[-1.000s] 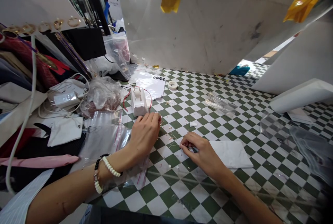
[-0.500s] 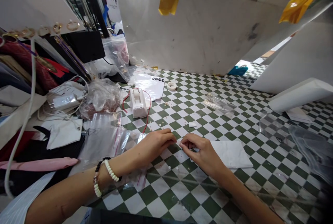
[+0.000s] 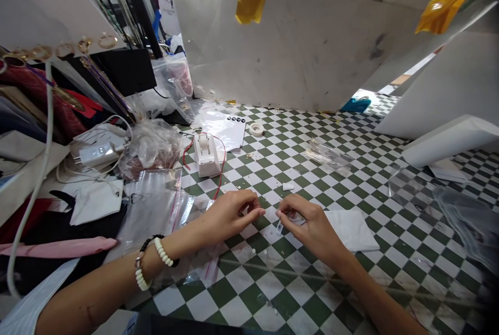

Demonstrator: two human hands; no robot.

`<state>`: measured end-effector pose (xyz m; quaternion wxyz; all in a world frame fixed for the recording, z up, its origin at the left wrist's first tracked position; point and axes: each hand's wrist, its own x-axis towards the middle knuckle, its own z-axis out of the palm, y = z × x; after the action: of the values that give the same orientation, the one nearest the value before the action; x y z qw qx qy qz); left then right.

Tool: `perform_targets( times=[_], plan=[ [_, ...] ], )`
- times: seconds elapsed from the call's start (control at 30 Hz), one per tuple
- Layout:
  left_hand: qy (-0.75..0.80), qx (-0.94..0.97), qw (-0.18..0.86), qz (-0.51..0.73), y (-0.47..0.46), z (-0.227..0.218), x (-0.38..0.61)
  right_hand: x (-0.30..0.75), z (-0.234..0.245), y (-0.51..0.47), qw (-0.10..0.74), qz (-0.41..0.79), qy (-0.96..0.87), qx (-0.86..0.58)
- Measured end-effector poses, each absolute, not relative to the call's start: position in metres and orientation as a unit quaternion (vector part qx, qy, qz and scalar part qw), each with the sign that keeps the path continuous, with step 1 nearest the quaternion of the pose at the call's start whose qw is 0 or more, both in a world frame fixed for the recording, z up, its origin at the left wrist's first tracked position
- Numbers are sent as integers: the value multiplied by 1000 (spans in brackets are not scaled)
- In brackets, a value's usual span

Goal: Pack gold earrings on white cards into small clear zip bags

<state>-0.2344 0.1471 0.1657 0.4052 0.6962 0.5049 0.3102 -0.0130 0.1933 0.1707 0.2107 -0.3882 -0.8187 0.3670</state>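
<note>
My left hand (image 3: 230, 214) and my right hand (image 3: 307, 223) face each other just above the green-and-white checkered table (image 3: 351, 137), fingertips a few centimetres apart. The left fingers are pinched on something too small to make out. The right fingers are pinched on a tiny pale piece, with a small dark-and-white bit (image 3: 279, 227) hanging below them. Tiny beads (image 3: 253, 250) lie scattered on the checks beneath both hands. A beaded bracelet (image 3: 158, 262) circles my left wrist. A white folded cloth (image 3: 353, 228) lies right of my right hand.
A white tape dispenser (image 3: 206, 155) with red thread stands behind my left hand. Zip bags (image 3: 156, 202) and a crumpled plastic bag (image 3: 152, 145) lie left. A white card (image 3: 226, 130), a tape roll (image 3: 257, 128), a clear tube (image 3: 327, 156) and white boards (image 3: 304, 49) are farther back.
My left hand came back from near the tape dispenser toward my right hand. Both hands rose slightly off the table and now pinch close together.
</note>
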Motion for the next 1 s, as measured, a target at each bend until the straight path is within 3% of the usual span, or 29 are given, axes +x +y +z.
perform_targets(
  times=[0.43,0.73,1.0],
  plan=[
    [438,515,618,401,151,164,-235,-9,170,192,151,326,-876,-322],
    [505,450,586,446,159,165,-248,1,168,205,178,281,-867,-371],
    [499,374,512,591,158,158,-250,4,164,205,181,293,-850,-398]
  ],
)
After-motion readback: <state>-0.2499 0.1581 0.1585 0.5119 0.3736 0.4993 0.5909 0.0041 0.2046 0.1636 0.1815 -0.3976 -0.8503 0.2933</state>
